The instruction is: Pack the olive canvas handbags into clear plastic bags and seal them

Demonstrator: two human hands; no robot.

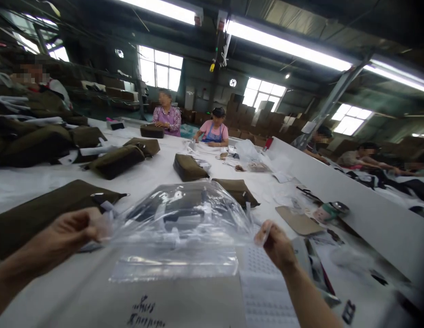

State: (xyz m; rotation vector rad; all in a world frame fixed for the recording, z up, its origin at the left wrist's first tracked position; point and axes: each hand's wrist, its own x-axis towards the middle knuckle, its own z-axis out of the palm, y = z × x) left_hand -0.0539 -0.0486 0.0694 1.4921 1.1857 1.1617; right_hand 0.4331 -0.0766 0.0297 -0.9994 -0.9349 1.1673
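Observation:
A clear plastic bag (pixel 184 228) is stretched between my two hands, with a dark item with pale straps showing inside or beneath it. My left hand (pixel 80 228) pinches its left corner. At the right corner, my right hand (pixel 273 241) grips the plastic between thumb and fingers. Under the bag lies a light board (pixel 184 300) with handwriting on it, and a printed sheet (pixel 266 291) is at its right. A large olive pouch (pixel 58 209) lies beside my left hand.
More olive pouches (pixel 189 167) lie on the white table (pixel 157 171), with a pile (pixel 37 136) at the left. A low white partition (pixel 335 196) runs along the right, near a jar (pixel 330 210). Several people sit farther back, one in a pink shirt (pixel 219 132).

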